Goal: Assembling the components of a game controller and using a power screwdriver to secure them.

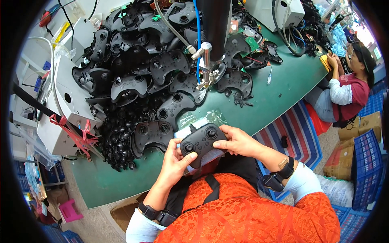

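A black game controller [201, 142] with two thumbsticks is held between both my hands over the near edge of the green table. My left hand [176, 161] grips its left side, the thumb lying by the lower-left stick. At the opposite end my right hand [236, 141] grips it, thumb pressed near the right stick. Just beyond lies a clear plastic bag [204, 118] with something pale beneath it. Left of my hands are an empty controller shell [150, 137] and another black shell [175, 107]. The controller's underside and the fingers behind it are hidden.
Controller shells [168, 65] pile up across the back left, with loose black thumbstick caps [117, 141] beside them. A metal tool with a blue hose [204, 67] hangs over the table. Grey machine boxes [67, 105] stand left. A co-worker [352, 87] sits at the right.
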Available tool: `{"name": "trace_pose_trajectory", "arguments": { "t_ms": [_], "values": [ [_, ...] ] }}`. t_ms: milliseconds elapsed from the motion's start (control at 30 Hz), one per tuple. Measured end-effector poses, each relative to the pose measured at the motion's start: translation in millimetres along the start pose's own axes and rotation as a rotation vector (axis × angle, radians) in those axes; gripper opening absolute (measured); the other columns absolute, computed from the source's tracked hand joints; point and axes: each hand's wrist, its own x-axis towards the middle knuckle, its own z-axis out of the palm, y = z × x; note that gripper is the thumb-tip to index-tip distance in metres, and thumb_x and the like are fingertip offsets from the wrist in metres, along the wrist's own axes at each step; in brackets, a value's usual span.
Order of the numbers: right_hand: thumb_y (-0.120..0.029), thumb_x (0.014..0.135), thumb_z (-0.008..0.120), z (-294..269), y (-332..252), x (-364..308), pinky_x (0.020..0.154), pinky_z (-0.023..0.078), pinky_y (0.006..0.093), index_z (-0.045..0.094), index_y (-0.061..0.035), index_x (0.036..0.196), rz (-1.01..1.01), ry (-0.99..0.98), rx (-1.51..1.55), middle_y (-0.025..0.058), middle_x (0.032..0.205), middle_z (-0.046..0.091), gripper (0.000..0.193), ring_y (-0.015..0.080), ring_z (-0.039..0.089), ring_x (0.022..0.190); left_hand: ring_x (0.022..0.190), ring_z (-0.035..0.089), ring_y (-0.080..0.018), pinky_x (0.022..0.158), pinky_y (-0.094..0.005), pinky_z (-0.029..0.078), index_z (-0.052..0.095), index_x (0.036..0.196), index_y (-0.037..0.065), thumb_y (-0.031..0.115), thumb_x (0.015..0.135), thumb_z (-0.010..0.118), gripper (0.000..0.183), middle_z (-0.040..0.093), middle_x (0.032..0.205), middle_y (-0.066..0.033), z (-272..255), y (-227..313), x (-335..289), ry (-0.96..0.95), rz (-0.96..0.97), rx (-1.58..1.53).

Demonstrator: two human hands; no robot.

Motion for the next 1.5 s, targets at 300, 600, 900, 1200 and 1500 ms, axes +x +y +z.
{"name": "trace_pose_trajectory", "arguments": {
  "t_ms": [300,600,900,1200,1500],
  "values": [
    [-0.035,0.081,0.081,2.3,-7.0,8.0,0.071,0.048,0.0415,0.051,-0.0021,0.119,-0.296,0.017,-0.316,0.0184,0.086,0.063,0.058,0.0333,0.063,0.077,0.104,0.063,-0.0183,0.089,-0.0328,0.053,0.047,0.131,0.004,0.008,0.083,0.080,0.059,0.062,0.113,-0.0106,-14.6,11.9,-10.2,0.028,0.350,0.563],
    [-0.054,0.077,0.081,-14.4,-19.6,23.2,0.077,0.052,0.0403,0.056,-0.0008,0.126,-0.291,-0.157,-0.580,0.0173,0.105,0.066,0.076,0.0303,0.065,0.093,0.103,0.064,-0.0161,0.088,-0.0333,0.054,0.042,0.135,0.003,0.015,0.088,0.078,0.061,0.064,0.116,-0.0121,-18.2,3.7,-17.0,0.041,0.309,0.614],
    [-0.041,0.075,0.087,7.0,-10.9,29.5,0.092,0.051,0.0366,0.057,-0.0025,0.125,-0.322,0.000,-0.383,0.0145,0.111,0.067,0.071,0.0239,0.065,0.104,0.100,0.067,-0.0179,0.087,-0.0334,0.054,0.040,0.143,0.007,0.026,0.089,0.077,0.068,0.068,0.111,-0.0130,-18.7,41.2,-8.1,-0.050,0.201,0.774],
    [-0.029,0.072,0.090,-30.7,15.8,17.1,0.081,0.052,0.0312,0.060,-0.0006,0.112,-0.306,0.219,0.032,0.0070,0.099,0.068,0.058,0.0144,0.062,0.090,0.092,0.070,-0.0361,0.081,-0.0463,0.055,0.076,0.094,0.009,0.049,0.086,0.068,0.041,0.074,0.094,-0.0166,-78.2,167.9,80.7,0.384,0.070,1.509],
    [-0.038,0.071,0.090,-23.1,11.3,-11.2,0.081,0.052,0.0346,0.061,-0.0007,0.109,-0.235,0.275,-0.147,0.0098,0.095,0.068,0.061,0.0183,0.064,0.088,0.115,0.060,-0.0462,0.098,-0.0506,0.050,0.062,0.117,-0.004,0.028,0.084,0.076,0.048,0.058,0.126,-0.0244,-131.1,192.0,182.4,0.767,0.347,1.249]
  ]
}}
